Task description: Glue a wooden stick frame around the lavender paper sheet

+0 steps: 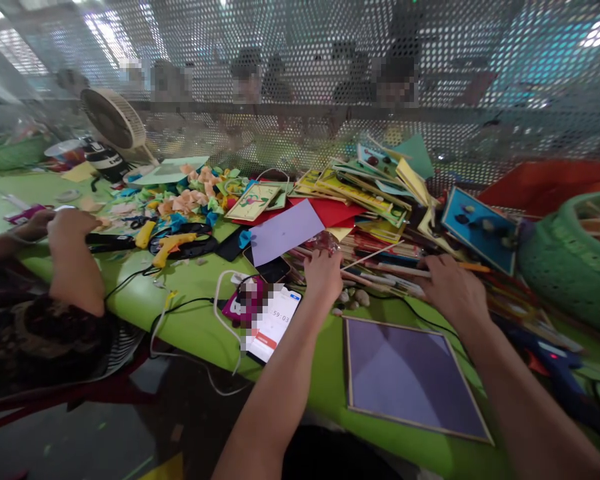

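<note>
My left hand (324, 275) reaches into a pile of sticks and pencils (380, 263); its fingers curl down into the pile, and what they hold is hidden. My right hand (450, 288) rests on the same pile further right, fingers bent over thin sticks. A few small pebbles (354, 298) lie just below my left hand. A purple board with a wooden frame (410, 377) lies flat on the green table (200, 320) between my forearms. A purple paper sheet (285, 232) lies beyond my left hand.
A phone showing a timer (273, 325) lies left of my left arm, with cables around it. Craft cards are stacked at the back (360, 190). A green basket (570, 260) stands right, a blue glue gun (555, 363) nearby. Another person's hands (70, 230) work left, near yellow glue guns (173, 245) and a fan (113, 123).
</note>
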Demonstrator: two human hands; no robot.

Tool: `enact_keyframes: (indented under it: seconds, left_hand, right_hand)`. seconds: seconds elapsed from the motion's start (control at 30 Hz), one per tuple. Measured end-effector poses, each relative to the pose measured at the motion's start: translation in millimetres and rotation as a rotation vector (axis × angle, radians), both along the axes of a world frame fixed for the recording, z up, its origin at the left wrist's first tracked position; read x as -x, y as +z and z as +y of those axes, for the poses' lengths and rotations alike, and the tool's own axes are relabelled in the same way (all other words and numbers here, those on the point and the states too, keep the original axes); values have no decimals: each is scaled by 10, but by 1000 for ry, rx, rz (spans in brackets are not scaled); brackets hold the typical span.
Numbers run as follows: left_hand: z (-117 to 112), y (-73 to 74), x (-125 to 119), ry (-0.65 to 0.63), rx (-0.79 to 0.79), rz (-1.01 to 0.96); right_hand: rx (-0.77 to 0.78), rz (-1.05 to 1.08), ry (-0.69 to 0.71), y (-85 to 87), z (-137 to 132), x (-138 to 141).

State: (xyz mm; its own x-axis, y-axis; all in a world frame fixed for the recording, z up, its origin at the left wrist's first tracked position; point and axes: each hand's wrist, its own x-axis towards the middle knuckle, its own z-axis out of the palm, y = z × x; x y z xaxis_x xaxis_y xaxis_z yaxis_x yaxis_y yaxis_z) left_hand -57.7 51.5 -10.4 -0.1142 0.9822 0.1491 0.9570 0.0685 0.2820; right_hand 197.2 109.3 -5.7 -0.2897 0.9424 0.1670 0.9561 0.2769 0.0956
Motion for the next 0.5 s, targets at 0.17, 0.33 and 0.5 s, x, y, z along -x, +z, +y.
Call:
enact_keyframes:
  seconds: [0.17, 0.33, 0.5]
  left_hand:
    - [2, 3, 19, 5, 15, -27]
    - [55, -64, 17, 77, -26, -35]
    - [87, -99, 10, 117, -74, -44]
  right_hand:
    - [1, 15, -81, 41, 44, -94]
    - [-8, 16, -114, 26, 49, -81]
    - [-23, 22, -118, 4, 41, -51]
